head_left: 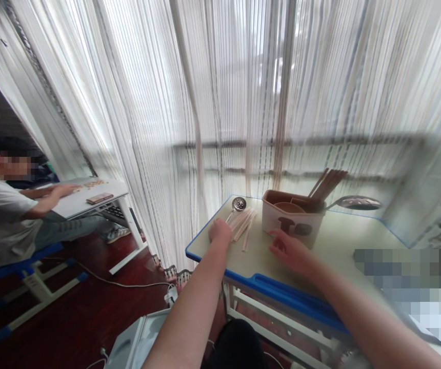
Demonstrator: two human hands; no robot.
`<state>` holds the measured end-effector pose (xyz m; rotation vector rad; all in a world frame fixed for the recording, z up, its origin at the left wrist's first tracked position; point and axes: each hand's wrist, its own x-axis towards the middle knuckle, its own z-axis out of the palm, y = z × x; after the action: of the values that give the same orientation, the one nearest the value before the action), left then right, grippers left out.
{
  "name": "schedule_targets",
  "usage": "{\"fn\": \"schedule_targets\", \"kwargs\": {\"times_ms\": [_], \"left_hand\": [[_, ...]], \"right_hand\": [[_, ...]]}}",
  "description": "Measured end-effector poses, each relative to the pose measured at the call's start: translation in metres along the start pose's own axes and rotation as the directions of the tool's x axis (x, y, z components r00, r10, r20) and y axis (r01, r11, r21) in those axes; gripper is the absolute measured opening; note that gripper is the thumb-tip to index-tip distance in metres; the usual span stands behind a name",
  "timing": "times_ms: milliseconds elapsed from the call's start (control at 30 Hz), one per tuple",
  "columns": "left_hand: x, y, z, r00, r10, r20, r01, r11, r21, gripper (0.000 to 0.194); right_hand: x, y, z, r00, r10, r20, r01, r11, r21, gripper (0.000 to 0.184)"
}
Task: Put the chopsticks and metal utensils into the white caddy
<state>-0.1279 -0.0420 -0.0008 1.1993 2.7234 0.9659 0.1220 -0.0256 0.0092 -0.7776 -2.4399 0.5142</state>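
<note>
Left hand (pixel 219 231) curled; from here can't tell if it grips the slotted skimmer (pixel 239 204), whose handle points at its fingers. Pale sticks (pixel 245 219) fan out just right of them. Right hand (pixel 293 253), fingers loosely parted, is near the brown-rimmed box (pixel 271 219); brown sticks (pixel 330 182) stand beyond those fingers.

head view | worn on head | forward, down | hands (pixel 289 252) near, desk (pixel 343 246) below, curtain (pixel 228 102) beyond

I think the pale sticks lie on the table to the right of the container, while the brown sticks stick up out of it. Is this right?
Not quite: the head view shows the pale sticks on the table to the left of the container.
</note>
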Motion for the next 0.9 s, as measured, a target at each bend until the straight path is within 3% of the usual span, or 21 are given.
{"fn": "schedule_targets", "kwargs": {"times_ms": [200,333,400,467,533,633,767,900], "left_hand": [[0.000,0.001,-0.005,0.999,-0.046,-0.011,0.044,0.991,-0.127,0.019],[0.001,0.004,-0.008,0.990,0.018,-0.141,-0.042,0.985,-0.168,0.020],[-0.002,0.006,-0.010,0.956,0.098,-0.275,-0.150,0.974,-0.173,0.019],[-0.007,0.009,-0.011,0.871,0.218,-0.441,-0.316,0.935,-0.161,0.019],[-0.015,0.013,-0.012,0.747,0.342,-0.570,-0.498,0.856,-0.140,0.019],[-0.030,0.019,-0.013,0.548,0.485,-0.681,-0.717,0.692,-0.083,0.011],[-0.051,0.026,-0.013,0.320,0.630,-0.708,-0.875,0.482,0.034,0.008],[-0.065,0.029,-0.013,0.175,0.772,-0.612,-0.936,0.324,0.141,0.015]], "right_hand": [[0.000,0.000,0.000,0.992,-0.041,-0.120,0.047,0.998,0.045,0.036],[0.000,-0.001,-0.002,0.988,-0.060,-0.142,0.066,0.997,0.038,0.035],[-0.001,-0.004,-0.003,0.986,-0.061,-0.156,0.067,0.997,0.031,0.033],[-0.002,-0.009,-0.005,0.983,-0.058,-0.173,0.061,0.998,0.011,0.030],[-0.003,-0.015,-0.007,0.981,-0.057,-0.188,0.057,0.998,-0.010,0.028],[-0.006,-0.025,-0.010,0.968,-0.054,-0.245,0.058,0.998,0.009,0.028],[-0.008,-0.033,-0.013,0.935,-0.007,-0.354,0.086,0.974,0.208,0.030],[-0.009,-0.037,-0.017,0.866,0.093,-0.491,0.137,0.901,0.412,0.035]]}}
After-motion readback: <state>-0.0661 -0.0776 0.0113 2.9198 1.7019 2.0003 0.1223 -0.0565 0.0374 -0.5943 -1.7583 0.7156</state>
